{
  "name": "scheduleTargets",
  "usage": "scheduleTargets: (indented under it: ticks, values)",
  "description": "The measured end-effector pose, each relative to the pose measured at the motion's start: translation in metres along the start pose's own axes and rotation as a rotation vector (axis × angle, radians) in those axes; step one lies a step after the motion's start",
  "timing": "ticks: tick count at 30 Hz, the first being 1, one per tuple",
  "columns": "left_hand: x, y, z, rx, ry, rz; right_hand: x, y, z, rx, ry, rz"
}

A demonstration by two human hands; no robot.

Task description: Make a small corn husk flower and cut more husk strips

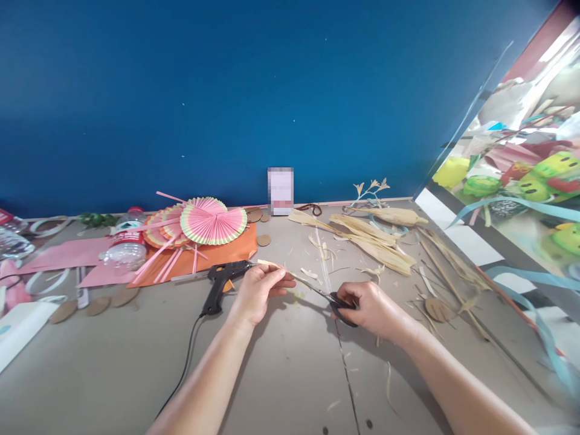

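Observation:
My right hand (369,307) is closed round the black handles of a pair of scissors (341,309). The blades point left and reach my left hand. Pinched in my left hand (263,290) is a narrow strip of dried corn husk (268,263), its pale end showing above the fingers. The scissor tips lie close to the strip by the fingers; whether they touch it I cannot tell. A black hot glue gun (221,284) lies just left of my left hand, its cord running toward the near edge.
Dried corn husks (376,241) and scraps lie at the back right. Pink paper fans (212,220), an orange sheet (242,246) and a plastic bottle (127,244) stand at the left. A cardboard disc (437,309) and long stalks (466,314) lie right. A blue panel (290,109) rises behind.

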State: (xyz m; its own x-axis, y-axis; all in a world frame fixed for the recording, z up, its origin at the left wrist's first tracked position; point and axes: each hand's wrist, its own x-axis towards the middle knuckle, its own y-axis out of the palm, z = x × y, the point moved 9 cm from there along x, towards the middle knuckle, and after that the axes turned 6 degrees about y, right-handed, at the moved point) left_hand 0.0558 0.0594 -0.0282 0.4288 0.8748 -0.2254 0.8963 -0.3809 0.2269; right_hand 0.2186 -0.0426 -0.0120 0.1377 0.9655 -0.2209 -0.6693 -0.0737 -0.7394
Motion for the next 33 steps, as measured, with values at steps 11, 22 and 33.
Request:
scheduleTargets:
  ticks: [11, 22, 33]
  values:
    - [-0.001, 0.003, 0.003, -0.001, -0.027, 0.018, 0.002, 0.001, -0.001, -0.010, 0.000, -0.005]
    - [0.000, 0.004, 0.004, -0.032, -0.047, 0.015, 0.001, 0.005, -0.003, 0.023, 0.010, 0.018]
    - [0.000, 0.004, 0.004, -0.046, -0.044, 0.024, 0.006, 0.014, -0.014, 0.253, 0.077, 0.074]
